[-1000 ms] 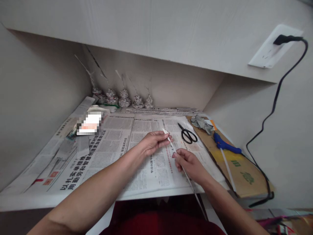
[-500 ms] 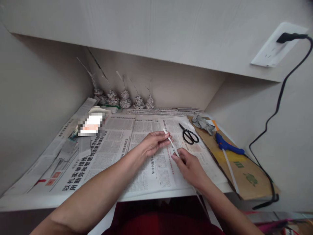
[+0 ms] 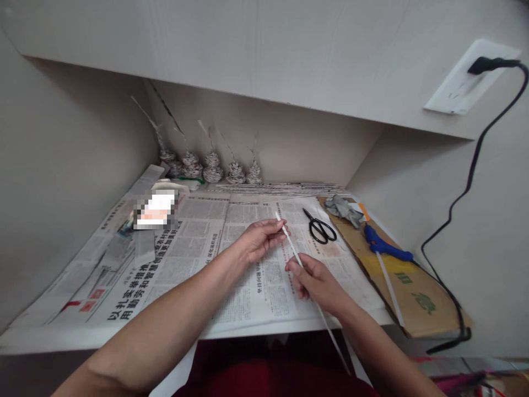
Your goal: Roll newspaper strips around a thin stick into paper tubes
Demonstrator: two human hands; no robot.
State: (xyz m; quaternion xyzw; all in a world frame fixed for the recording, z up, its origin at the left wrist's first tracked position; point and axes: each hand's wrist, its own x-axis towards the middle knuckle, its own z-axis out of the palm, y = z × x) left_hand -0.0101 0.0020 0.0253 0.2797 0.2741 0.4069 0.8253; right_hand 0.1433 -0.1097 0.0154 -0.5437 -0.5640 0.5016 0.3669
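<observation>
The tip of a thin paper stick (image 3: 294,250) is pinched by the left hand (image 3: 264,241), to which that end lies nearer, a short bit being left bare beyond the fingertips. From there its long axis is slanted rightward and toward the body, above the counter (image 3: 41,343). Lower along it, the stick is gripped by the right hand (image 3: 314,277), set apart from the other, its tail hung past the front edge.

Scissors (image 3: 313,222), one pair.
Beyond scissors, leftward: coiled paper figures (image 3: 213,169), five. Right: blue glue gun (image 3: 387,246), one. Nearer: hands (image 3: 265,239) (image 3: 317,280), two.
</observation>
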